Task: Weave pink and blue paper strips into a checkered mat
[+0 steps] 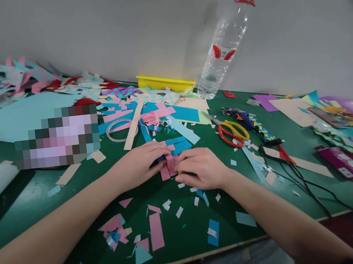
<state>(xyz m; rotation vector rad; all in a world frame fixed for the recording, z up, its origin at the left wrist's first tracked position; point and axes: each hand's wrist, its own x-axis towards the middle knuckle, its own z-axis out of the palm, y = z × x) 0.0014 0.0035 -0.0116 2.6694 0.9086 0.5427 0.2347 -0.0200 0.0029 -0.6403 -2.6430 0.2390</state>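
Pink and blue paper strips (pixel 170 166), crossed over one another in a small weave, lie on the green table between my hands. My left hand (pixel 140 163) grips the weave's left side with bent fingers, its fingertips on the pink paper. From the right, my right hand (pixel 202 167) pinches the pink strips between thumb and fingers. The blue strip ends (pixel 179 145) stick out beyond the fingertips. Scraps surround both hands, among them a loose pink strip (pixel 156 231) and a blue piece (pixel 213 232) nearer the table's front edge.
Scissors (pixel 232 134) with red and yellow handles lie to the right, beside a dark blue tool (pixel 246 118) and black cable (pixel 297 174). A clear bottle (pixel 224 47) leans against the wall. Behind my hands are a tape roll (pixel 110 132), more strips and a yellow tray (pixel 165 82).
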